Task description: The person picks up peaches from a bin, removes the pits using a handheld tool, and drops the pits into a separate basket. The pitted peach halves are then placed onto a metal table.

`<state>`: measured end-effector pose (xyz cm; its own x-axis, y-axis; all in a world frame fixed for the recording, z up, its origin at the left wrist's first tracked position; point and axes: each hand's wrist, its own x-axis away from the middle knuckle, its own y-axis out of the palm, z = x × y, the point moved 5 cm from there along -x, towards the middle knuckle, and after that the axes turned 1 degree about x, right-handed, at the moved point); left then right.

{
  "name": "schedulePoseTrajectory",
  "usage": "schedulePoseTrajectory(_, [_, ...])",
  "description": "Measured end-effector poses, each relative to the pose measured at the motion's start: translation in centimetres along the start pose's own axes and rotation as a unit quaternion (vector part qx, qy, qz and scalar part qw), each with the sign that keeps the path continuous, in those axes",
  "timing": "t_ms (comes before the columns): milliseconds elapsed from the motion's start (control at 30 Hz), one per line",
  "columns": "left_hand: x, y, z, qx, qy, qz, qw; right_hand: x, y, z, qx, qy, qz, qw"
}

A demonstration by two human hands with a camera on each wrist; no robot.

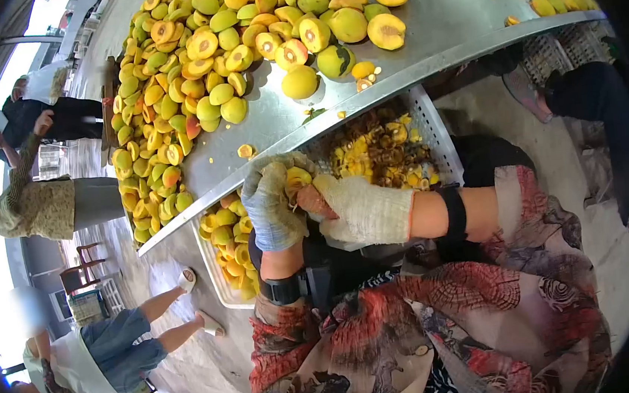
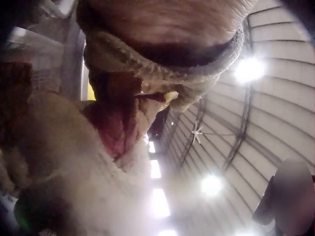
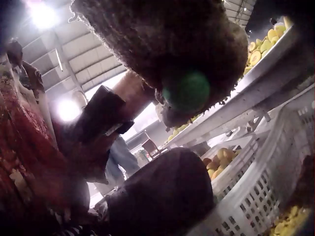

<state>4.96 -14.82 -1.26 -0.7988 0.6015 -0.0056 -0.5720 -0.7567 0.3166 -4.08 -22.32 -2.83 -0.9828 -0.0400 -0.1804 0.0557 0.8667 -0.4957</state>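
Note:
Both hands wear knitted work gloves and meet in front of the body at the metal table's edge. My left hand [image 1: 274, 204] curls its fingers around a yellow peach piece [image 1: 298, 177], whose top shows between glove and thumb. From the right, my right hand [image 1: 364, 211] comes up against it, its reddish thumb area [image 1: 317, 202] at the peach. Whether the right hand grips a tool I cannot tell; its fingers are hidden. In the right wrist view a dark glove [image 3: 167, 54] fills the top.
Halved yellow peaches [image 1: 200, 45] are heaped on the metal table [image 1: 451, 42]. Below its edge stand a white crate [image 1: 436, 130] of pits and scraps and a white basin [image 1: 226, 301] of peach halves. Several people stand at left; another person's legs [image 1: 590, 97] are at right.

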Motion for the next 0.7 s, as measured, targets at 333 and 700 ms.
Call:
schedulePoseTrajectory(333, [-0.1, 0.3, 1.2, -0.059, 0.009, -0.041, 0.997, -0.1, 1.1, 0.3, -0.085, -0.004, 0.009, 0.996])
schedulePoseTrajectory(700, [-0.4, 0.5, 1.7, -0.166, -0.089, -0.11, 0.976, -0.1, 0.2, -0.2, -0.179, 0.129, -0.095, 0.971])
